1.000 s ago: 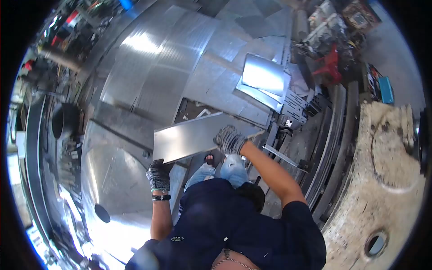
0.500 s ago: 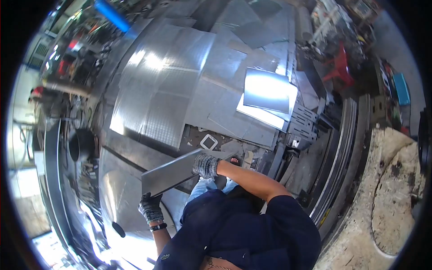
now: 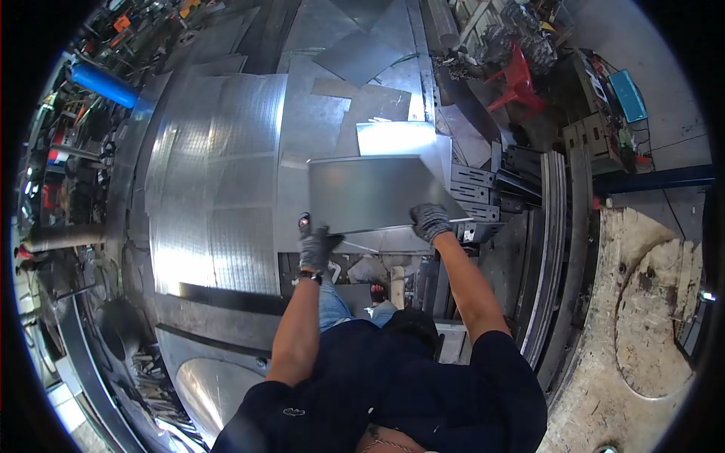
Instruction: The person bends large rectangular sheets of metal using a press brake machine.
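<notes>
A flat grey metal panel point(image 3: 377, 192) with a slanted right end lies between my gloved hands, over the sheet metal in front of me. My left hand point(image 3: 317, 248), in a grey knit glove, is at the panel's near left corner, with its fingers apart. Wrapped on the near edge toward the right is my right hand point(image 3: 430, 221), also gloved. Behind the panel, a shiny sheet point(image 3: 396, 138) reflects bright light.
Large metal sheets point(image 3: 215, 170) cover the area ahead. Long metal bars point(image 3: 553, 249) run along the right, beside a worn wooden surface point(image 3: 642, 302). A red chair point(image 3: 517, 83) and a blue cylinder point(image 3: 104, 84) stand farther off.
The panel has moved forward and right, from upright near my body to flat over the sheets. Both arms now reach forward, my left hand's fingers have spread, and the view has turned.
</notes>
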Demonstrator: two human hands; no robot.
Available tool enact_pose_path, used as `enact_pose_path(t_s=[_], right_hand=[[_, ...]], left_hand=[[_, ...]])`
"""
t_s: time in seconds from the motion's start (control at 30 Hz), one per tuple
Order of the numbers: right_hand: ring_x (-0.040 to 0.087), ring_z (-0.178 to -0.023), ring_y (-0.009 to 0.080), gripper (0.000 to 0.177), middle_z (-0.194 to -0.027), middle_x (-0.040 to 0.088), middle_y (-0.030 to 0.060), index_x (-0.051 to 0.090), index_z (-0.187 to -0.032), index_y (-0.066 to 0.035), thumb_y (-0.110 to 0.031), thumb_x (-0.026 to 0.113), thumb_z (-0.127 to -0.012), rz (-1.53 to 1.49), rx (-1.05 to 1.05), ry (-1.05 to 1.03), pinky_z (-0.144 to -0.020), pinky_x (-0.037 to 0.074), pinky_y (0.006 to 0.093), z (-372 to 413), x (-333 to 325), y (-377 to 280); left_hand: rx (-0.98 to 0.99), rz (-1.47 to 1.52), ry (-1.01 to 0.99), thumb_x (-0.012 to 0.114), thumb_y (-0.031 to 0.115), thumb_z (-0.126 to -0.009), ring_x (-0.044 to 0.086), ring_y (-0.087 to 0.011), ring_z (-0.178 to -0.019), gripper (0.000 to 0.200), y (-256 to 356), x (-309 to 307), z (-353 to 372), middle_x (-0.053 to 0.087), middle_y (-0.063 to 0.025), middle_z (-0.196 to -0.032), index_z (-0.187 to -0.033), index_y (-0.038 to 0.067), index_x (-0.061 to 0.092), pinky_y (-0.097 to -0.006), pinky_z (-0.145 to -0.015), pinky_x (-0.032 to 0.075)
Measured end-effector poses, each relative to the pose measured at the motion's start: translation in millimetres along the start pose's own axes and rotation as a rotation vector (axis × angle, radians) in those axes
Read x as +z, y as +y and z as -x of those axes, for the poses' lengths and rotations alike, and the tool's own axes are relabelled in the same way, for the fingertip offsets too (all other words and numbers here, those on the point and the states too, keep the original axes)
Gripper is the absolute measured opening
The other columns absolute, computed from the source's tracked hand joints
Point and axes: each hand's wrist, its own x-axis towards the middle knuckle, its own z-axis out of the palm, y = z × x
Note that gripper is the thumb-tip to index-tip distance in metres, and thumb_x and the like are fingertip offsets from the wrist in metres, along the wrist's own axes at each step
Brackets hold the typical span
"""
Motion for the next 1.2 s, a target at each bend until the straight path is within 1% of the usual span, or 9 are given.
enact_pose_path(t_s=[0.03,0.1,0.17,0.3,0.37,0.43,0.7,0.8,1.2], right_hand=[[0.066,-0.103,0.0362,0.025,-0.106,0.07,0.0156,0.072,-0.099,-0.012,-0.023,0.063,-0.078,-0.012,0.098,-0.001,-0.089,0.052,0.0489,-19,20,22],[0.065,-0.104,0.0397,0.029,-0.108,0.068,0.0217,0.072,-0.103,-0.009,-0.026,0.064,-0.081,-0.111,0.388,-0.041,-0.091,0.051,0.0476,-25,10,32],[0.061,-0.115,0.0377,0.042,-0.125,0.063,0.0217,0.066,-0.12,-0.009,-0.033,0.062,-0.084,-0.191,0.724,-0.106,-0.095,0.05,0.0437,-54,96,73],[0.063,-0.112,0.033,0.048,-0.126,0.063,0.0197,0.061,-0.127,-0.011,-0.037,0.06,-0.087,-0.217,0.354,-0.441,-0.091,0.051,0.0418,-48,141,47],[0.067,-0.097,0.0295,0.038,-0.112,0.068,0.0176,0.065,-0.117,-0.01,-0.036,0.055,-0.09,-0.44,0.239,-0.003,-0.079,0.053,0.0414,-30,192,15],[0.065,-0.109,0.0283,0.057,-0.118,0.069,0.0161,0.068,-0.115,-0.002,-0.052,0.053,-0.091,-0.549,0.547,-0.729,-0.094,0.05,0.0399,-23,167,-50],[0.072,-0.08,0.0278,0.032,-0.1,0.073,0.0142,0.072,-0.107,-0.008,-0.034,0.061,-0.092,-0.466,0.431,-0.459,-0.063,0.056,0.0451,-42,133,-119],[0.07,-0.067,0.0244,0.038,-0.092,0.073,0.0131,0.071,-0.105,-0.005,-0.039,0.063,-0.092,-1.312,1.115,-0.743,-0.058,0.057,0.0437,-170,17,-110],[0.069,-0.058,0.022,0.036,-0.079,0.071,0.0121,0.069,-0.096,0.0,-0.036,0.068,-0.089,-1.573,0.88,0.019,-0.055,0.056,0.0347,-563,-229,68]], left_hand=[[-0.186,0.238,-0.104,0.061,0.029,-0.093,0.064,-0.0356,-0.105,0.035,-4,11,-25,0.066,-0.0209,-0.117,-0.118,0.005,0.063,-0.0477,-0.093,0.053],[-0.012,-1.45,-0.776,0.058,0.044,-0.094,0.062,-0.0399,-0.109,0.05,38,14,-60,0.063,-0.0246,-0.12,-0.126,0.006,0.061,-0.0485,-0.094,0.051],[0.427,-1.669,-0.026,0.054,0.058,-0.092,0.062,-0.0435,-0.109,0.064,131,12,-52,0.062,-0.0254,-0.124,-0.131,0.007,0.058,-0.0483,-0.092,0.051],[-0.179,-0.74,-0.585,0.059,0.055,-0.093,0.066,-0.042,-0.101,0.06,115,-130,-136,0.062,-0.0186,-0.128,-0.135,0.012,0.054,-0.0532,-0.088,0.052],[-0.733,0.13,0.026,0.062,0.05,-0.093,0.068,-0.0379,-0.097,0.048,160,-202,-167,0.066,-0.0153,-0.118,-0.128,0.017,0.056,-0.0522,-0.083,0.054],[-0.668,-0.026,0.194,0.063,0.046,-0.094,0.07,-0.0364,-0.094,0.037,200,-301,-193,0.068,-0.0163,-0.112,-0.118,0.018,0.058,-0.0495,-0.076,0.057],[-0.764,-0.163,0.776,0.051,0.039,-0.098,0.069,-0.0427,-0.097,0.048,319,-471,-303,0.064,-0.0232,-0.125,-0.131,0.005,0.046,-0.0541,-0.073,0.054],[-0.803,-0.24,0.55,0.058,0.037,-0.096,0.07,-0.0418,-0.09,0.04,333,-418,-397,0.069,-0.02,-0.109,-0.123,0.008,0.054,-0.0543,-0.067,0.055],[-0.653,-0.353,-0.142,0.065,0.032,-0.095,0.073,-0.0323,-0.077,0.032,436,-90,-702,0.073,-0.0174,-0.096,-0.114,0.006,0.062,-0.042,-0.06,0.059]])
